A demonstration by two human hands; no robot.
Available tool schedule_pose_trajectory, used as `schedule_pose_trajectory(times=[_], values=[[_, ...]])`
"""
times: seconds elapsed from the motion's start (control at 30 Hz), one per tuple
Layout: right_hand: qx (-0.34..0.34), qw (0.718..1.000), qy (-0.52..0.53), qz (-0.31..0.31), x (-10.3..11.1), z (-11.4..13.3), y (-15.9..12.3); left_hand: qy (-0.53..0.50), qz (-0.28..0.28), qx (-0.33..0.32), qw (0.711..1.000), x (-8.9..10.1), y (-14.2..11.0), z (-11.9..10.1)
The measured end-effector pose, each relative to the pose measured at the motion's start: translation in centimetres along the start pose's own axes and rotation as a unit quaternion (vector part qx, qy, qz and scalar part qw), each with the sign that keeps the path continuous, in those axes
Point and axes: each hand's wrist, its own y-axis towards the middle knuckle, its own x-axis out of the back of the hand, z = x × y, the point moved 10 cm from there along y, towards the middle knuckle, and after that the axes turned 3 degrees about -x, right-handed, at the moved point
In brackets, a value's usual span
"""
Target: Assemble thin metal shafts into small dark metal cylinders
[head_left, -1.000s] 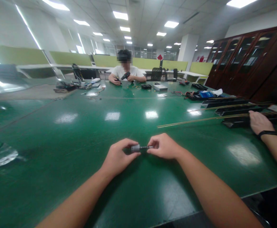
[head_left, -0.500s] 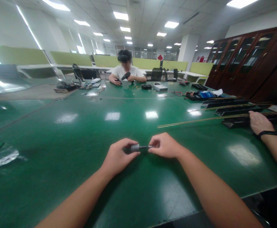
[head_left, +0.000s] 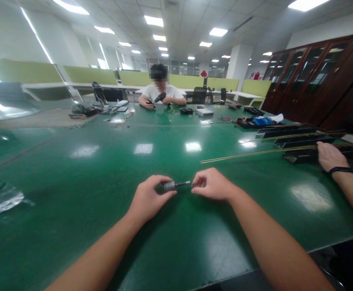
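Observation:
My left hand [head_left: 148,197] pinches a short grey cylinder [head_left: 169,186] between thumb and fingers, a little above the green table. A thin dark shaft with a shiny tip [head_left: 183,184] sticks out of the cylinder toward the right. My right hand [head_left: 212,184] is closed around a small dark metallic piece [head_left: 194,185], mostly hidden by the fingers. A narrow gap separates the shaft's tip from that piece. I cannot tell exactly what kind of parts these are.
Thin brass-coloured rods [head_left: 234,157] lie across black channels [head_left: 297,155] on the right, by a co-worker's hand [head_left: 332,157]. Across the table [head_left: 118,149], another person [head_left: 161,91] holds a power drill [head_left: 160,97]. Clear plastic [head_left: 5,198] lies at left.
The shaft's tip, earlier at my right fingers, now stands apart from them. My left hand has shifted slightly left with the cylinder, and my right hand slightly right.

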Motion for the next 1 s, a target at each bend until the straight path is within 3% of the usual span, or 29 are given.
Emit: schedule_pose_trajectory(times=[0.1,0.2,0.37,0.47,0.67,0.87,1.0], values=[[-0.015,0.998,0.027,0.049,-0.9,-0.3,-0.1,0.000,-0.036,0.056,0.998,1.0,0.2,1.4],[-0.050,0.987,0.050,0.145,-2.6,-0.9,-0.6,-0.103,-0.062,0.135,0.983,1.2,0.2,3.5],[-0.127,0.931,0.110,0.325,-5.9,-2.3,-2.7,-0.253,-0.084,0.220,0.938,0.0,-0.1,5.8],[-0.135,0.912,0.132,0.363,-6.6,-2.6,-3.1,-0.302,-0.090,0.234,0.920,-0.5,-0.4,6.2],[-0.153,0.906,0.137,0.370,-7.0,-3.0,-3.0,-0.271,-0.076,0.217,0.935,-0.2,-0.5,5.3],[-0.148,0.907,0.138,0.371,-7.1,-2.9,-2.9,-0.125,-0.050,0.175,0.975,4.3,-0.5,2.1],[-0.138,0.910,0.128,0.369,-7.1,-2.8,-2.8,0.050,-0.064,0.188,0.979,9.6,-4.2,3.2]])
